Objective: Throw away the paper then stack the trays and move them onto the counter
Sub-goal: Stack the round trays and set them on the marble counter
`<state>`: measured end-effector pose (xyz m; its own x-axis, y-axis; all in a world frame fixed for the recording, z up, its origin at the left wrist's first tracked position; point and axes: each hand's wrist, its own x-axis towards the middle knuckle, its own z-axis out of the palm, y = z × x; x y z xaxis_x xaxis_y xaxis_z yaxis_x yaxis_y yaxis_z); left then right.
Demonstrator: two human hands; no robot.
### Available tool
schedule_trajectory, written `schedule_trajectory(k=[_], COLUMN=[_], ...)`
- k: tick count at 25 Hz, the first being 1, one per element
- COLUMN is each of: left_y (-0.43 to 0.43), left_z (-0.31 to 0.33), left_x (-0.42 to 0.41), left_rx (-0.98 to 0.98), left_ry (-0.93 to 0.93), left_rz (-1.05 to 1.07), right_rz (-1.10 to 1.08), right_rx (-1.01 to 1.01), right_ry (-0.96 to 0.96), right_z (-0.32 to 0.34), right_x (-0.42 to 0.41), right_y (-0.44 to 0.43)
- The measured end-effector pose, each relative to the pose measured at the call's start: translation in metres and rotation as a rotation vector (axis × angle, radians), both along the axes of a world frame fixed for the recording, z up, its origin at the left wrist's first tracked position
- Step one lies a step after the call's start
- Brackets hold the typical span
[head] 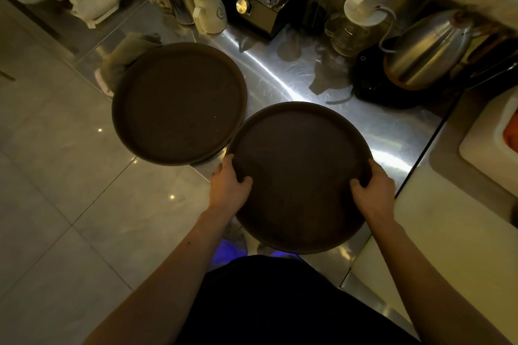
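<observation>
Both hands clasp the near round dark-brown plastic tray by its rim, the left hand on its left edge and the right hand on its right edge, thumbs hooked over the lip onto the inner surface. This tray sits at the near edge of the shiny steel counter, partly overhanging it. A second round dark-brown tray lies just beyond to the far left, its rim meeting or slightly overlapped by the held one.

My fingers on both hands curl under the near tray, hidden. Far tray covers most of a cloth.
</observation>
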<state>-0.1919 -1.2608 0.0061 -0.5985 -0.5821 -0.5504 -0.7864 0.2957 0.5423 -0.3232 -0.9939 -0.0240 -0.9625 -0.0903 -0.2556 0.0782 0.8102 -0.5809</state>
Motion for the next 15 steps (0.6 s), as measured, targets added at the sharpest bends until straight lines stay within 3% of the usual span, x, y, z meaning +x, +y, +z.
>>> schedule_trajectory(k=[15], left_y=[-0.005], left_z=[-0.004], left_x=[0.022], left_rx=[0.224], left_ry=[0.028], left_rz=[0.2], right_rz=[0.021], right_rx=[0.074], right_ry=[-0.137], right_z=[-0.015], right_x=[-0.008], right_y=[0.01])
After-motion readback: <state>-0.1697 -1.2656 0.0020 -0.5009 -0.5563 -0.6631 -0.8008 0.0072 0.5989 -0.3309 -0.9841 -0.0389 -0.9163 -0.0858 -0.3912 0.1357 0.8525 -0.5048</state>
